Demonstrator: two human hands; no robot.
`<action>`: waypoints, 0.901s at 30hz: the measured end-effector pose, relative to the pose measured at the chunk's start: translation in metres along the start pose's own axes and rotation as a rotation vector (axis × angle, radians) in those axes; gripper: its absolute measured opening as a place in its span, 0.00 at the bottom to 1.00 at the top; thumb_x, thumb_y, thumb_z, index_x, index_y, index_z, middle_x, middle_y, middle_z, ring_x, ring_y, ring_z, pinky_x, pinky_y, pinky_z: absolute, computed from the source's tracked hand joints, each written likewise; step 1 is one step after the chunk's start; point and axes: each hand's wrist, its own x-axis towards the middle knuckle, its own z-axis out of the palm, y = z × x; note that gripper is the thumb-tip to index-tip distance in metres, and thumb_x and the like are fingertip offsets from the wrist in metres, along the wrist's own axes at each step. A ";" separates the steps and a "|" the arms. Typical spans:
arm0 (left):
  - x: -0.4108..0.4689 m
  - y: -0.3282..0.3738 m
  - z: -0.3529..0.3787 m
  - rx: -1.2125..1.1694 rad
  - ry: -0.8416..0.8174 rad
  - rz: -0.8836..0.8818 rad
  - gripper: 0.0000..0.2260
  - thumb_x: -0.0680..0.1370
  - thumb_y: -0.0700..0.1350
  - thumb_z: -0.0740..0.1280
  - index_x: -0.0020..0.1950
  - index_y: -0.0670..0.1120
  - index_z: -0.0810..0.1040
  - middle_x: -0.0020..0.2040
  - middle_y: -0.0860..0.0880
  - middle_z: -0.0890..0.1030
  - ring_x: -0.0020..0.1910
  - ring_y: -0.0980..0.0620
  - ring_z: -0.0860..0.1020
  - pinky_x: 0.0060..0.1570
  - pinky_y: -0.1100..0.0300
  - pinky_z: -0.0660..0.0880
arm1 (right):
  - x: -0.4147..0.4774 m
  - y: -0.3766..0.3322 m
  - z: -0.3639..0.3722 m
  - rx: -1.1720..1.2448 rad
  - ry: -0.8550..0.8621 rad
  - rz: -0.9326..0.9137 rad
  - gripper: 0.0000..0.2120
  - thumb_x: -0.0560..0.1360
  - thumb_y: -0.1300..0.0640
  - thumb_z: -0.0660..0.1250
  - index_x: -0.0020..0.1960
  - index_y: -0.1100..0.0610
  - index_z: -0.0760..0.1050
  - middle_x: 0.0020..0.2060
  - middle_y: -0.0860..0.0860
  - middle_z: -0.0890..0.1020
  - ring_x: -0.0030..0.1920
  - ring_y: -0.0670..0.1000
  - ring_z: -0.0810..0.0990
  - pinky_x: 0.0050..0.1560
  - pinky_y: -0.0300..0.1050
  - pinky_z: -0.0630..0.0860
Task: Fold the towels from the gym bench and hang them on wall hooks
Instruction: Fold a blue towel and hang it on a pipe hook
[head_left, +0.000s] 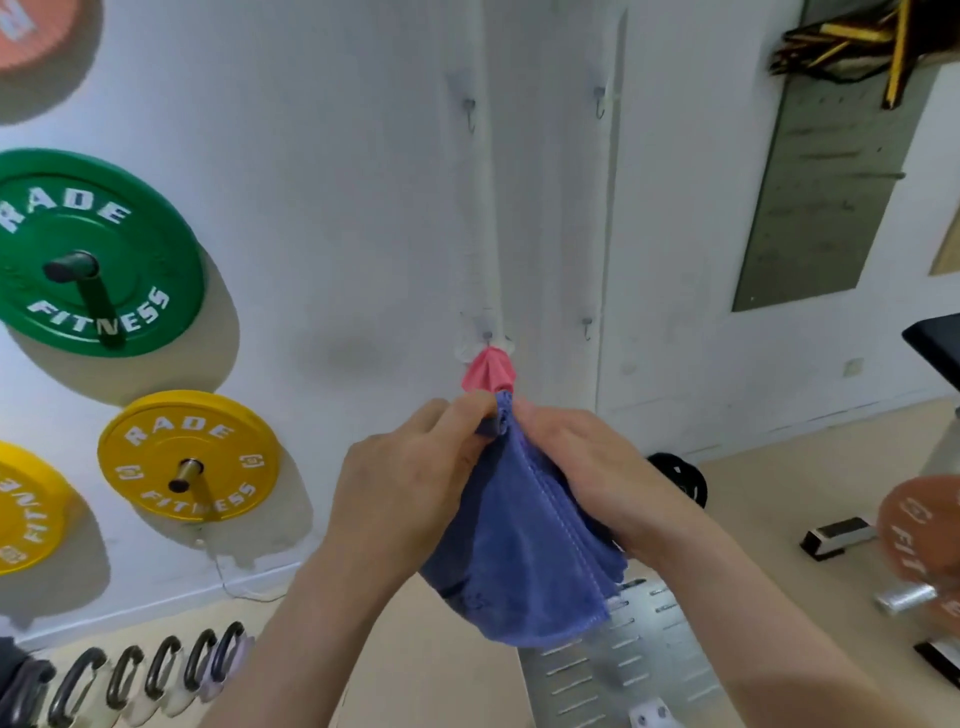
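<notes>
White gym wall (337, 208) above a beige floor (769, 499). Four wall hooks (600, 101) were fixed to the wall in two rows, and the lower left one carried a bunched pink towel (488, 371). Just beneath it, a folded blue towel (524, 545) hung between both hands. The left hand (410, 467) pinched its top corner between thumb and fingertips. The right hand (576, 457) gripped the same corner from the other side, fingers curled into the cloth. The blue towel's tip lay close under the pink one; contact could not be judged.

Left of the hands, a green weight plate (88, 254) and a yellow weight plate (189, 457) sat on wall pegs. A grey pegboard (821, 182) stood to the right. A perforated metal panel (623, 670) lay below the towel, partly covered by it.

A second yellow plate (26, 509), an orange plate (36, 31), a brown plate (919, 530) and a black bench pad (935, 343) were cut off by the frame edges. The dark looped items (150, 670) along the skirting were too blurred to name.
</notes>
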 end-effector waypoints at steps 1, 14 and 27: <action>0.018 -0.007 0.005 0.014 0.015 -0.016 0.07 0.76 0.55 0.54 0.53 0.60 0.65 0.42 0.56 0.80 0.35 0.48 0.79 0.30 0.57 0.72 | 0.017 -0.001 -0.006 -0.031 -0.013 -0.033 0.14 0.79 0.46 0.62 0.52 0.55 0.80 0.48 0.55 0.84 0.50 0.54 0.83 0.58 0.51 0.78; 0.177 -0.189 0.062 -0.025 -0.146 -0.035 0.16 0.68 0.68 0.59 0.39 0.57 0.71 0.26 0.53 0.74 0.27 0.55 0.71 0.27 0.66 0.62 | 0.256 0.003 -0.065 -0.354 0.411 -0.243 0.05 0.78 0.61 0.61 0.47 0.58 0.75 0.36 0.49 0.78 0.37 0.46 0.75 0.42 0.43 0.73; 0.321 -0.255 0.129 -0.332 -0.204 -0.145 0.12 0.62 0.64 0.64 0.40 0.59 0.78 0.45 0.57 0.73 0.47 0.60 0.72 0.45 0.65 0.67 | 0.374 -0.047 -0.137 -0.422 0.236 -0.238 0.12 0.79 0.65 0.59 0.54 0.54 0.79 0.50 0.54 0.84 0.53 0.54 0.82 0.58 0.53 0.78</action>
